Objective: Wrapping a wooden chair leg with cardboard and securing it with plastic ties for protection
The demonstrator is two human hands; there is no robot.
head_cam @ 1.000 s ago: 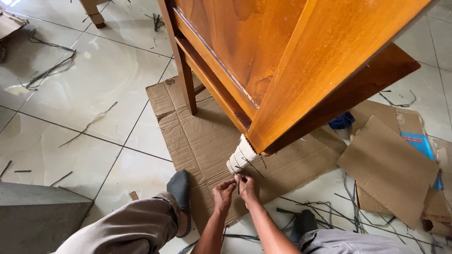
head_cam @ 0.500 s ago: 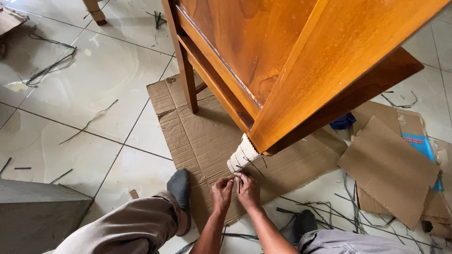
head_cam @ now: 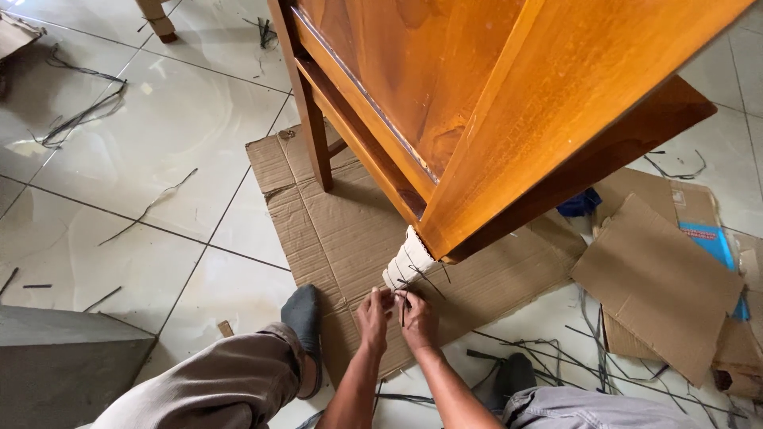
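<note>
Two bent knees frame the near edge of your view, with your forearms running up between them. Your left hand point(head_cam: 372, 318) and right hand point(head_cam: 418, 319) sit side by side, touching, fingers curled in; together they pinch a thin dark strap point(head_cam: 403, 308) at the foot of the cabinet leg. Just beyond your fingertips stands that leg, wrapped in white ribbed padding point(head_cam: 407, 264) with dark strap turns across it. It rests on a flattened brown cardboard sheet point(head_cam: 334, 230) spread over the glossy pale tiled floor point(head_cam: 143, 159). To the right, loose dark strap offcuts point(head_cam: 556, 357) lie scattered beside a folded brown cardboard piece point(head_cam: 656, 286). Above and farther off rises the large varnished orange-brown wooden cabinet point(head_cam: 493, 103).
</note>
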